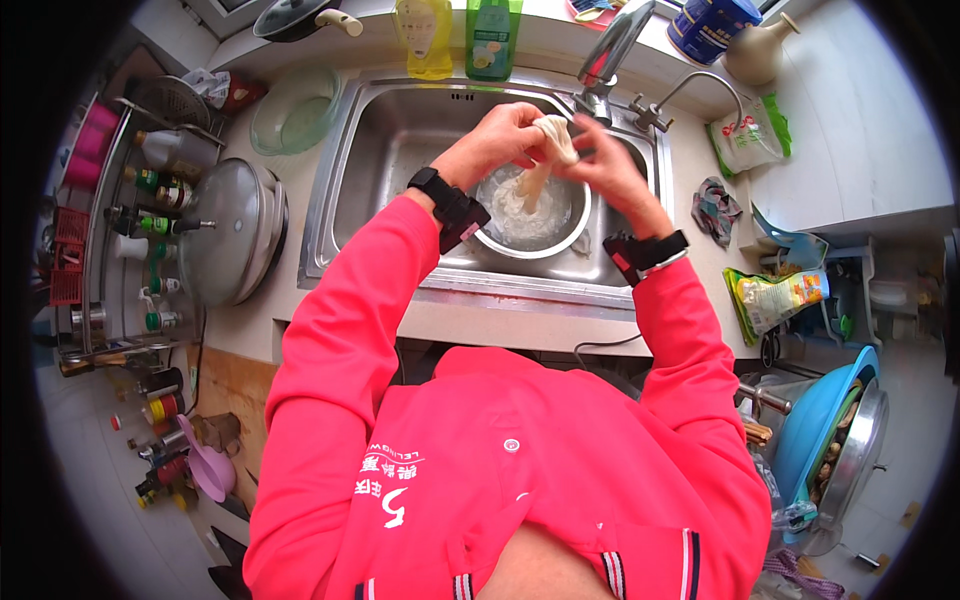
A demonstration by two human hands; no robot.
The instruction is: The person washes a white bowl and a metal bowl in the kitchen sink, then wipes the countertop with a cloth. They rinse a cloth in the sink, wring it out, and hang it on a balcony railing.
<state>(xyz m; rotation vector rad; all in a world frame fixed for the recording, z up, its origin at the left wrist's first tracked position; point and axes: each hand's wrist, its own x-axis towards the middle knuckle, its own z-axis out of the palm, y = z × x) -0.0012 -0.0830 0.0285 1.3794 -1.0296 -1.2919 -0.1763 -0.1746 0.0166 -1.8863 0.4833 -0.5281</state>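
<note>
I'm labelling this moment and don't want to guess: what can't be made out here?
All in the head view:
Right hand: motion blur hides exactly how it meets the pale material.
Pale material: what it is can't be told; the left hand covers part of it.
Metal bowl: cloudy water hides its bottom.
Dark pan: the picture's top edge cuts off its far side.

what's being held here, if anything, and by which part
A soft, pale, dough-like piece: the left hand holds it by its bunched upper end. The right hand is at its right side, too blurred to tell whether it grips.
</note>
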